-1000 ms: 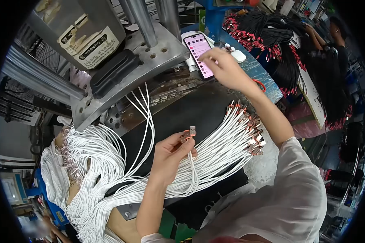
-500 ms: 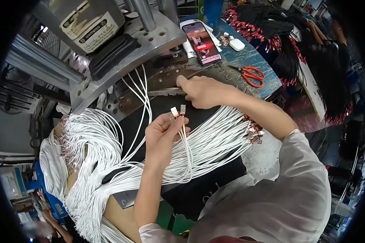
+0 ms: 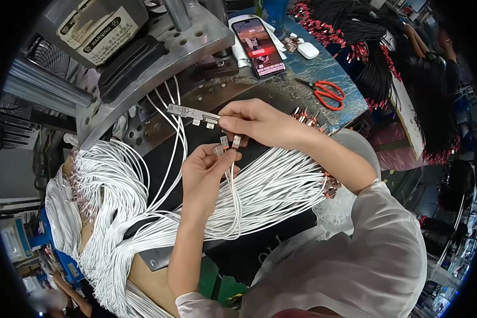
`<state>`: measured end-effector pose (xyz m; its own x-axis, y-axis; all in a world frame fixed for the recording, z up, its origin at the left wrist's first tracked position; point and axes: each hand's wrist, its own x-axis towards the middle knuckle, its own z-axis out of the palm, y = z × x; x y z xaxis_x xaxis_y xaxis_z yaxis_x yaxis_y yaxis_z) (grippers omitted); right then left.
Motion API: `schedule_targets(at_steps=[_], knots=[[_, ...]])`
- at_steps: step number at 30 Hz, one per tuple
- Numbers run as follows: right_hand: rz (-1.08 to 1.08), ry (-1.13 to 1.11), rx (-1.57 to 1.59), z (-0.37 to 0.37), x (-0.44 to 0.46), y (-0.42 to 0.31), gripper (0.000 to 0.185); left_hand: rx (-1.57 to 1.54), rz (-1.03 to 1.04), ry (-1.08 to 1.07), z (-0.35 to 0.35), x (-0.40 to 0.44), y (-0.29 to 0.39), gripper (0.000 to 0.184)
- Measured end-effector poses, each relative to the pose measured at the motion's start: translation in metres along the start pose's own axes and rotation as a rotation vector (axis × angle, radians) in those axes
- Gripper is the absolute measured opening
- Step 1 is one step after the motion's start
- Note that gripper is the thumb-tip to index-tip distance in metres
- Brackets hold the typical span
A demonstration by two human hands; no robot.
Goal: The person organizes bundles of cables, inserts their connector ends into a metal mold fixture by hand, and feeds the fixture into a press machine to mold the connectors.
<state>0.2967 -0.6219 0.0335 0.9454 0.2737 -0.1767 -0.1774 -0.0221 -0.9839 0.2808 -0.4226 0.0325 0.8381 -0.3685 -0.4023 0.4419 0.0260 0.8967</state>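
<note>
Between my right thumb and fingers is one end of a flat metal bar marked "JL-U353-2" (image 3: 183, 111), and small silver pieces show along its lower edge. My right hand (image 3: 265, 124) is closed on it, just above my left hand. My left hand (image 3: 200, 177) pinches several white USB cables just below their metal plugs (image 3: 224, 142), which stick up from the fingertips close under the bar. Their white leads loop down over a large bundle of white cables (image 3: 281, 183) lying across the black work surface. My fingers partly hide the plugs.
A press with a warning label (image 3: 106, 34) stands at upper left, white cables running beneath its plate. A phone (image 3: 258, 47), white earphone case (image 3: 308, 50) and red-handled scissors (image 3: 328, 95) lie on the blue table. Black cables (image 3: 355, 32) with red ends are piled behind; another person's arms show there.
My right hand has gone from resting by the metal bar on the press bed to holding it raised and tilted near my left hand. The left hand keeps the USB cables.
</note>
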Motion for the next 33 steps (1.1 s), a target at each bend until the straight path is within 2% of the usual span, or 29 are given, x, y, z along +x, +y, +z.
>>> schedule_targets(at_steps=[5,9,14,18,19,22,23,26,29,33], knots=[[0.087,-0.028,-0.043,0.004,-0.006,-0.012,0.032,0.001,0.059,-0.012,0.003,0.0,-0.003,0.019],[0.062,-0.062,-0.075,0.004,-0.003,-0.005,0.033,-0.026,0.132,-0.044,0.003,0.0,-0.008,0.021],[0.142,-0.024,-0.173,-0.006,-0.007,-0.021,0.034,0.1,0.112,-0.006,-0.006,-0.003,-0.007,0.026],[-0.093,0.041,-0.612,-0.031,0.005,0.001,0.029,0.062,0.091,0.021,-0.006,-0.006,-0.004,0.03],[-0.077,0.077,-0.724,-0.029,0.001,-0.005,0.027,0.063,0.085,0.031,-0.006,-0.006,-0.002,0.029],[-0.382,0.18,-0.894,-0.024,-0.003,0.008,0.028,0.038,0.064,0.035,-0.006,-0.005,-0.002,0.027],[-0.259,0.112,-0.881,-0.028,-0.004,0.007,0.032,0.044,0.06,0.031,-0.006,-0.005,-0.002,0.025],[-0.182,0.112,-0.985,-0.024,-0.01,-0.001,0.034,0.009,0.063,-0.002,-0.007,-0.005,-0.004,0.023],[-0.296,0.166,-0.956,-0.03,-0.017,-0.003,0.035,-0.005,0.02,-0.022,-0.008,-0.004,-0.005,0.023],[-0.637,0.573,-1.189,-0.09,0.001,0.003,0.033,0.001,0.029,-0.018,-0.004,-0.007,-0.002,0.023]])
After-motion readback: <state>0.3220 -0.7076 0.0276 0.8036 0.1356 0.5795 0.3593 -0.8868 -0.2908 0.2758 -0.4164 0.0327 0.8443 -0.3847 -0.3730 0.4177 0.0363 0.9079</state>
